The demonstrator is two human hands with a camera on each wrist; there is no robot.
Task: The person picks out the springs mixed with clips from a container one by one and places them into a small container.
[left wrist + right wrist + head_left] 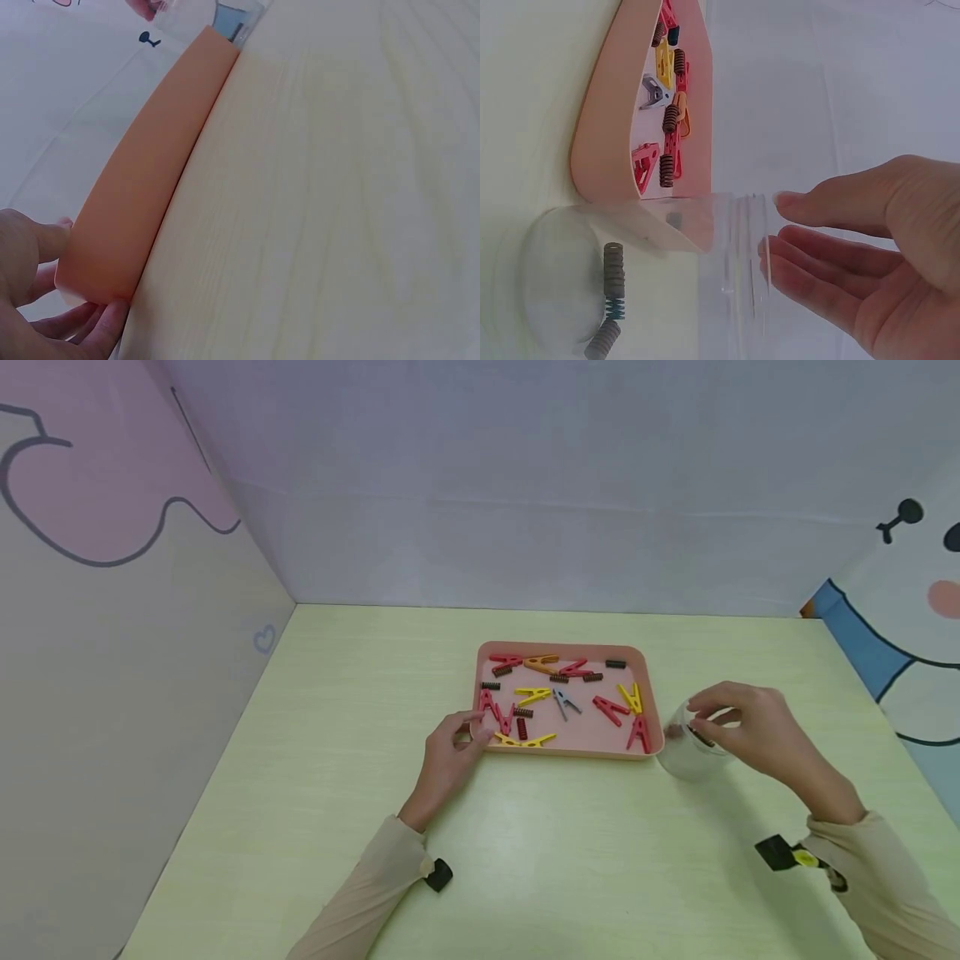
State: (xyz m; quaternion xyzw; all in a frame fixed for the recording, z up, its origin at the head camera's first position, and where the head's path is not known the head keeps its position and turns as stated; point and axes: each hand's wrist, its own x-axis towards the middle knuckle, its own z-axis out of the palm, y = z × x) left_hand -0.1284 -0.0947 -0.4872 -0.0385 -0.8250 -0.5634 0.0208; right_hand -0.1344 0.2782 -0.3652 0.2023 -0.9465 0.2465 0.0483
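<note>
Left hand: fingers gripping tray corner on tabletop | Right hand: fingers parted at jar mouth, nothing visible between them | Springs: some in jar, others among clips in tray | Likely best: fingers centred over jar, tray steady

Walled tabletop booth, wider premises not determinable: pale wood-grain surface; plain far wall; cartoon-printed left panel and right panel.

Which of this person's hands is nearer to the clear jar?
Right. The right hand is at the mouth of the clear jar; the left hand is farther off, holding the near left corner of the pink tray.
</note>
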